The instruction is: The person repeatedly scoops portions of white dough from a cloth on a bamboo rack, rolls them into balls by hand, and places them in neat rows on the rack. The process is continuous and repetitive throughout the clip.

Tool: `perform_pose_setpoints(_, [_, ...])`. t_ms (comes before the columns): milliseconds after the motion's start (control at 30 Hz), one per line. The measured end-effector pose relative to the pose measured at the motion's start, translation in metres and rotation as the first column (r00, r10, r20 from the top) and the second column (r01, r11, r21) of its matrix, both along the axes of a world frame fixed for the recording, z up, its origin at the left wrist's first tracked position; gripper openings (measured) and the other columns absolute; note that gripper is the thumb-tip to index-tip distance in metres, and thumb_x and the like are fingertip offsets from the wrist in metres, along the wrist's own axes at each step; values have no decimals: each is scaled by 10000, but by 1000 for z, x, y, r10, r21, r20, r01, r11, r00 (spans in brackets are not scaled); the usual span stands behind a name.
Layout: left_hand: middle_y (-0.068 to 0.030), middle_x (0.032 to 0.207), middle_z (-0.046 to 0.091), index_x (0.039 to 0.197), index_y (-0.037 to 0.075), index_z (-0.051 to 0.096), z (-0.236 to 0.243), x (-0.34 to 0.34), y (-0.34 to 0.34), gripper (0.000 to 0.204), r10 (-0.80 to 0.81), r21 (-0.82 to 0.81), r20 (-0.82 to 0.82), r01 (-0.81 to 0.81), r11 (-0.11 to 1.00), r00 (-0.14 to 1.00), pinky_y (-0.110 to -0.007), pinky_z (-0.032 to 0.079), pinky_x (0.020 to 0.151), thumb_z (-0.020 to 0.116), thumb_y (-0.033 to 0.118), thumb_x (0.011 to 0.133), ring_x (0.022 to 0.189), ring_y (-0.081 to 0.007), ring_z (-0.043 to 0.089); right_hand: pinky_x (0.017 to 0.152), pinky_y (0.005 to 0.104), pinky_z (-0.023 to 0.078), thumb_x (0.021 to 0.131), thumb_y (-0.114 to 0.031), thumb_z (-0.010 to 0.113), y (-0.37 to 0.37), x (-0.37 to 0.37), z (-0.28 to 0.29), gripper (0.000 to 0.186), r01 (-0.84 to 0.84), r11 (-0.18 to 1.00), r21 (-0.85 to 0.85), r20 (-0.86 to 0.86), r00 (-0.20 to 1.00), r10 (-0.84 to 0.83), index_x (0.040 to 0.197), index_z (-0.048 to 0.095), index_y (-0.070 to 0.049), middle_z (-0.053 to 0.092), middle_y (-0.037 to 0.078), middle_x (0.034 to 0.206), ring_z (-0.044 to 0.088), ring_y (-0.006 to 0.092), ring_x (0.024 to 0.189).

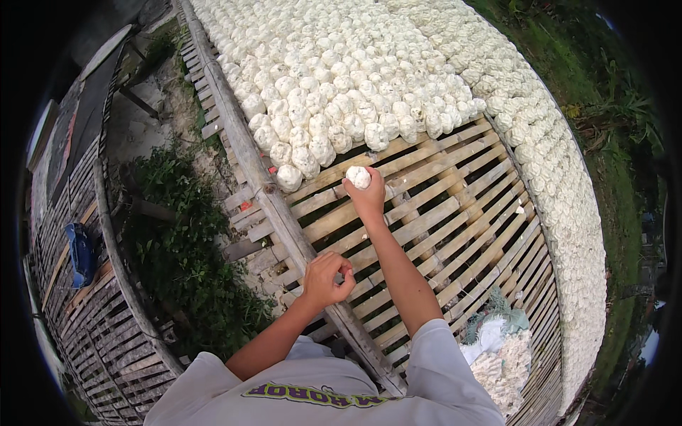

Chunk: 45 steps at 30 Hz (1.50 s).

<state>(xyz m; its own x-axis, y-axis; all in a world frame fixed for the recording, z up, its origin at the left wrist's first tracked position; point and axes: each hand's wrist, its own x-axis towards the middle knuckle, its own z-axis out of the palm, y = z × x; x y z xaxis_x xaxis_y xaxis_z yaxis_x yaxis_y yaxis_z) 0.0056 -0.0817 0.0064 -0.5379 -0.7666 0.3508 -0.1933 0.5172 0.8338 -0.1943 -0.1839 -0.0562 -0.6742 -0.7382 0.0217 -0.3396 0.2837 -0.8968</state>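
Observation:
My right hand (367, 197) is closed round a rough white ball (358, 177), whose top shows beyond the fingers. It is above the bamboo slats (419, 206), just short of the front row of many similar white balls (334, 113) packed side by side. My left hand (326, 279) is curled, thumb close to the bent fingers, with nothing visible in it. It hovers over or beside the long wooden rail (245, 153); whether it touches the rail I cannot tell.
At the lower right, an opened sack (501, 319) with white crumbly stuff lies on the slats. A second band of white lumps (568, 206) runs along the right. Green plants (185, 248) grow left of the rail, and a blue object (80, 255) lies on another slatted rack.

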Motion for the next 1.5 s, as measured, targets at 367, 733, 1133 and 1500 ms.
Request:
perform_pose_setpoints(367, [-41,702,620,753,99,603,5,1,-4,107,-23,22,52,22,1000,998,-358,445,588,694,73,705,628,-258,604,1168,538,379,959,-230,762,-91,-27,-33,828,35,969,-244,-346,930,-121,1582,305,69,300,324,1546,407,480,1407])
perform_pose_setpoints(733, [-64,713,638,739,79,595,8,0,-3,99,-48,38,44,46,998,998,-365,463,603,677,56,689,632,-275,619,1153,467,426,1000,-107,691,-67,-24,-38,617,-25,981,-194,-238,971,-22,1558,444,-11,419,274,1502,447,439,1396])
perform_pose_setpoints(1133, [-62,687,619,736,84,600,6,-3,0,89,-15,-13,53,15,1000,998,-369,484,609,689,82,740,616,-266,620,1297,529,202,943,-48,505,-41,-14,-27,800,-185,979,90,-281,938,203,1646,150,93,133,308,1734,168,446,1613])
perform_pose_setpoints(1500, [-81,742,669,874,38,652,-20,-4,1,69,-80,35,160,75,997,984,-368,474,609,682,100,885,611,-208,587,725,298,452,798,39,745,333,-39,41,289,494,830,-259,-14,857,-515,1048,685,-93,445,35,970,465,151,779])
